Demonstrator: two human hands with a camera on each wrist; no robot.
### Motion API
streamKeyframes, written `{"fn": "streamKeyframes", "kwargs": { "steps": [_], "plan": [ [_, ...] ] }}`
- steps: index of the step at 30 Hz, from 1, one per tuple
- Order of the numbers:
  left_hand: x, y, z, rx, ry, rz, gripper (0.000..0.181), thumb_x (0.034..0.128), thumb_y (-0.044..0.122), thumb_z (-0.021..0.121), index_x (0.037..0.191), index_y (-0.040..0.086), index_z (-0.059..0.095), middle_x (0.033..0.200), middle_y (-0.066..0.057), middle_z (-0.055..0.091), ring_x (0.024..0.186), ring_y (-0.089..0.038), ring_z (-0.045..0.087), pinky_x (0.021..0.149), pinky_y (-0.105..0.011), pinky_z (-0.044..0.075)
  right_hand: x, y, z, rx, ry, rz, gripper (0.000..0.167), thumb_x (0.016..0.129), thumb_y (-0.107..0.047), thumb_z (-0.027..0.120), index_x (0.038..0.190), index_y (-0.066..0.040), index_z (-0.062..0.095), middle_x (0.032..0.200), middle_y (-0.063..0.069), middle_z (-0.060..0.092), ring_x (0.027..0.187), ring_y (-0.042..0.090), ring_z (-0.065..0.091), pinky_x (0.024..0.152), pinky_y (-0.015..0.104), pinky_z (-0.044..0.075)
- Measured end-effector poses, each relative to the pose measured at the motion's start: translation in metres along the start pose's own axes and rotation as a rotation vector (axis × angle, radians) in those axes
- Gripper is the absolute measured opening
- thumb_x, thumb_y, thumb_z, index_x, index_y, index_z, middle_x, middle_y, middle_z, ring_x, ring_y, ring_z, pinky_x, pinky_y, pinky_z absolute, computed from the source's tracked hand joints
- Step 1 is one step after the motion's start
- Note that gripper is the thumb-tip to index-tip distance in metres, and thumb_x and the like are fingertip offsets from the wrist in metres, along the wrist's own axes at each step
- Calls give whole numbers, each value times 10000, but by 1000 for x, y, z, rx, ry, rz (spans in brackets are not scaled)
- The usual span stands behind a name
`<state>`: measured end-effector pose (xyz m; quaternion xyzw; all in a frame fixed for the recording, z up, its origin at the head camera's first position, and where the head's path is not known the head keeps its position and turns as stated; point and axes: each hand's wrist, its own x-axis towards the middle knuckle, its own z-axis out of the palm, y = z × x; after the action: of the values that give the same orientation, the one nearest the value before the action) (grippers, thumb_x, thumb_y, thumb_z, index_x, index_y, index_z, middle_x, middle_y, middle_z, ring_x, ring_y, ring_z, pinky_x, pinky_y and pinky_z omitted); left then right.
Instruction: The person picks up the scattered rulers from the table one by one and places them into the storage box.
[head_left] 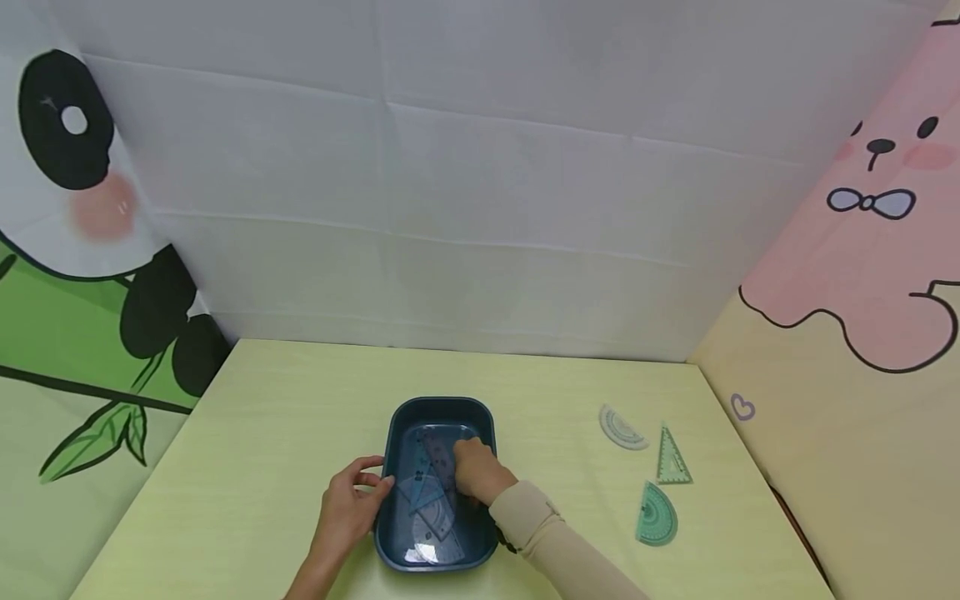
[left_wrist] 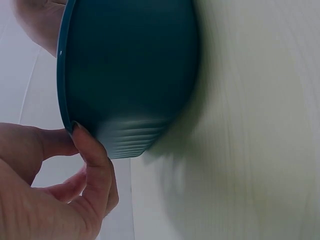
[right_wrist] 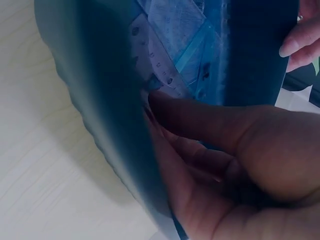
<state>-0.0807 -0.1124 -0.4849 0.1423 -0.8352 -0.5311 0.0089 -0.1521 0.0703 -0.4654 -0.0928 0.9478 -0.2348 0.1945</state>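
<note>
A dark blue bin (head_left: 382, 533) stands on the table, with several clear rulers and set squares (head_left: 431, 508) overlapping inside. My left hand (head_left: 352, 504) pinches the bin's left rim between thumb and fingers; the left wrist view shows this hand (left_wrist: 65, 185) at the bin's wall (left_wrist: 130, 70). Inside the bin, on its right side, is my right hand (head_left: 480, 471), fingers pointing down. In the right wrist view, the thumb and fingers of this hand (right_wrist: 225, 150) meet at the edge of a clear ruler (right_wrist: 157, 60); how firmly they hold it is partly hidden.
Right of the bin lie a clear protractor (head_left: 621, 428), a green set square (head_left: 672, 458) and a green protractor (head_left: 657, 515). A white cloth wall (head_left: 450, 183) rises behind the pale table (head_left: 285, 417); printed panels flank both sides.
</note>
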Motion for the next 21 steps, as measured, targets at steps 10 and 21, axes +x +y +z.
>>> {"fn": "streamKeyframes", "kwargs": {
  "steps": [10, 21],
  "plan": [
    [1, 0, 1, -7, 4, 7, 360, 933, 94, 722, 1259, -36, 644, 873, -78, 663, 650, -164, 607, 536, -298, 491, -2, 2, -2, -23, 3, -18, 115, 879, 85, 685, 970, 49, 625, 1027, 243, 608, 542, 248, 613, 470, 332, 512],
    [1, -1, 1, 5, 4, 8, 363, 936, 111, 725, 1258, -35, 643, 872, -78, 664, 659, -161, 611, 544, -303, 494, -6, 1, -10, -43, 50, -121, 111, 855, 13, 745, 859, 21, 635, 816, 119, 567, 680, 207, 515, 561, 315, 472]
  ]
}}
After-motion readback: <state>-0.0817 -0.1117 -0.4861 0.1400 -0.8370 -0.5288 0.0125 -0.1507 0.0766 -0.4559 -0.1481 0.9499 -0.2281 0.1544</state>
